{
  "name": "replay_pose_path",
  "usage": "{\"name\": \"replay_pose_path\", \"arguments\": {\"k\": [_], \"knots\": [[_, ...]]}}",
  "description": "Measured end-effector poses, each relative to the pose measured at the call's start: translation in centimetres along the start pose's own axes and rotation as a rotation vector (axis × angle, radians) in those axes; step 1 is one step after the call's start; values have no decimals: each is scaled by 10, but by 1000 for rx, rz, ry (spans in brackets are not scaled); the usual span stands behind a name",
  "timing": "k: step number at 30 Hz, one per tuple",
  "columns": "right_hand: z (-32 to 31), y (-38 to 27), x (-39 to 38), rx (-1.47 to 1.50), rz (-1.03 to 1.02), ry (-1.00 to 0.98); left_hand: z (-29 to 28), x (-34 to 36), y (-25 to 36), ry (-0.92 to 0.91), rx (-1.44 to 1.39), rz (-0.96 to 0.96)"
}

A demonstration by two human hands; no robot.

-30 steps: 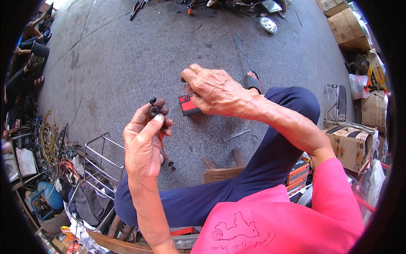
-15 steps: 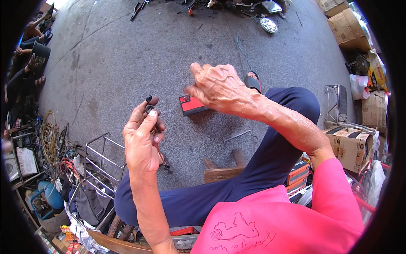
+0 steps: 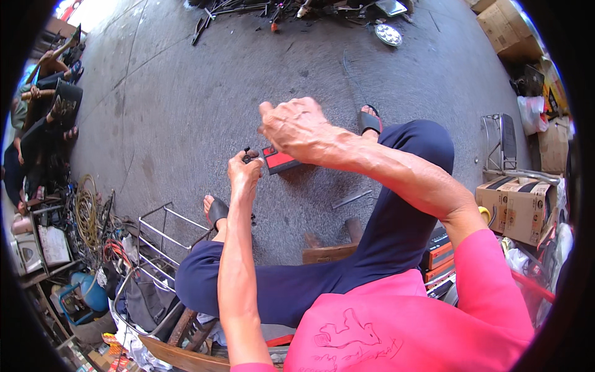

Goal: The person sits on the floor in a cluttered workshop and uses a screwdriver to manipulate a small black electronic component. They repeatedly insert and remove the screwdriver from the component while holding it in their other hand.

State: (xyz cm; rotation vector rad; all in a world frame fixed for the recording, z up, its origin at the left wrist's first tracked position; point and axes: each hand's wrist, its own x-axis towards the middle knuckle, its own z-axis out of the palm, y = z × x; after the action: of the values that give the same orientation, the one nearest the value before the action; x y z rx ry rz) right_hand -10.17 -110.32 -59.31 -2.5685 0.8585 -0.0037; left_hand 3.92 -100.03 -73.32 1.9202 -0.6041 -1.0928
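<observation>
My left hand [image 3: 244, 177] is closed, its thumb and fingers pinching a small black part [image 3: 250, 154] with a rounded look, too small to name. Close by on its right, my right hand [image 3: 296, 129] hangs with the fingers curled and the back of the hand upward. Whatever lies in those fingers is hidden. Under the right hand, a red and black box [image 3: 280, 162], shaped like a small battery, stands on the floor, its far right part covered by the hand and wrist.
A metal rack [image 3: 162, 242] stands left of my left knee, near a coiled hose [image 3: 87, 214]. Between my legs is a wooden stool [image 3: 328, 253], with a metal strip [image 3: 351, 199] beyond. Cardboard boxes [image 3: 517, 208] line the right. A round lamp [image 3: 388, 35] lies far off. People sit at far left.
My left hand has moved right and away from me, closer to the right hand, still pinching the black part. The right hand has shifted slightly left. My left sandalled foot now shows.
</observation>
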Motion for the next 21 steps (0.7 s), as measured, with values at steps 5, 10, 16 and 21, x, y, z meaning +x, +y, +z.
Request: {"name": "replay_pose_path", "arguments": {"k": [5,10,16,21], "knots": [[4,6,0,60,-128,23,36,7,-16,86,-130,-31],[8,7,1,111,-54,127,42,15,-34,91,-131,59],[15,4,4,16,-138,174,50,27,-50,235,-76,336],[3,0,-2,125,-150,75,59,20,-38,286,59,512]]}}
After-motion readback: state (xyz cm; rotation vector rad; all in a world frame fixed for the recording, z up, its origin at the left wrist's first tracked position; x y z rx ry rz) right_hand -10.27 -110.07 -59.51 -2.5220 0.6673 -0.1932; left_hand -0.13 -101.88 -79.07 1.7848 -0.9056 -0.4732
